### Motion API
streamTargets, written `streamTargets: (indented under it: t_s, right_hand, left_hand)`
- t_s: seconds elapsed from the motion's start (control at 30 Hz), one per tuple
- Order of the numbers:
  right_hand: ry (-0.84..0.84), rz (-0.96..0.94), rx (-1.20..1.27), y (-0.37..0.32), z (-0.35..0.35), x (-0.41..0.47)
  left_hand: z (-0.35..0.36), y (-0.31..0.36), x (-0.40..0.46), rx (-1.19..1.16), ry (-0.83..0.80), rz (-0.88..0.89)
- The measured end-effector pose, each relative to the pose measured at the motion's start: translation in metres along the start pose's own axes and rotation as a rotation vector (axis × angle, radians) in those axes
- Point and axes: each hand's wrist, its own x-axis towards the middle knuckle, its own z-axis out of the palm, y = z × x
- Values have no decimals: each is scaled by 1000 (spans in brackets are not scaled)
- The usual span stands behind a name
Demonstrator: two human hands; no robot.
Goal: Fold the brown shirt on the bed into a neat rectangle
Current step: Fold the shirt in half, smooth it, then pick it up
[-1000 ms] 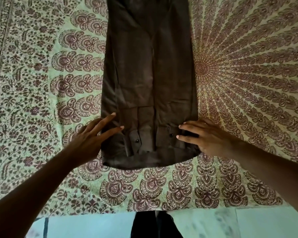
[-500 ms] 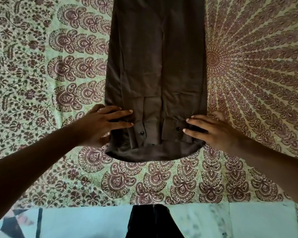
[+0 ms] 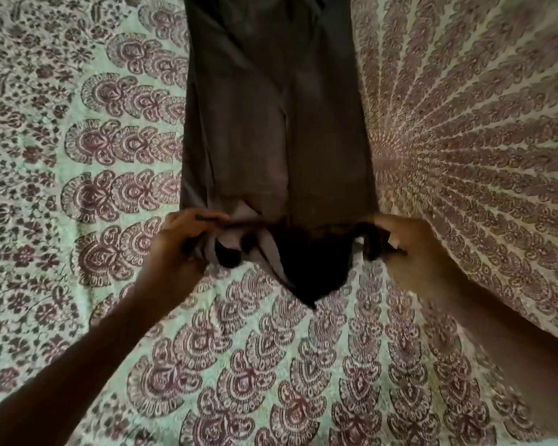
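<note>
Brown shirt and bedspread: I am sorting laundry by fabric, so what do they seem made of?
Brown shirt: thin woven cloth, perhaps cotton, matte; it sags limply between left hand and right hand. Bedspread: flat printed woven cloth, likely cotton, matte, with block-print-style motifs.

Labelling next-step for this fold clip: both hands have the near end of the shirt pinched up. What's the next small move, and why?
Probably carry the lifted end away from the body and lay it over the far part. The left hand and right hand each grip a near corner of the brown shirt; that end sags between them above the bedsheet, while the rest lies flat as a long narrow strip, too long for a neat rectangle.
</note>
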Motion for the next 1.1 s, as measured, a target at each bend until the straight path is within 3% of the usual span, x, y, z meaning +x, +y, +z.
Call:
streamTargets:
  t_s: [0.07,0.1,0.2,0.3,0.5,0.67,0.8,0.93,1.0,1.1]
  right_hand:
    - [106,48,53,-13,-11,37]
    - [167,54,85,-19,-16,60]
    - [279,180,87,-10,-19,133]
    - [194,334,31,10,-8,176]
    - [200,417,-54,14,-6,201]
    - [320,450,25,28,-11,204]
    - [356,450,-105,28,-6,199]
    - [443,483,-155,35,1,200]
    - [523,464,-162,30,4,198]
    - [682,243,-512,16,10,188]
  left_hand:
    - [-14,8,34,-293,75,-172]
    - [-18,10,54,-325,144,-264]
    - [-22,-5,104,-284,234,-500]
    - [-15,-21,134,-225,219,-647]
    - [-15,-30,155,-295,211,-802]
    - [-15,-35,167,-331,249,-884]
    - [-11,-32,167,-33,213,-731]
    - [-3,-24,159,206,356,-641]
    - [2,-22,153,494,384,-459]
    - [12,-26,145,720,269,-28]
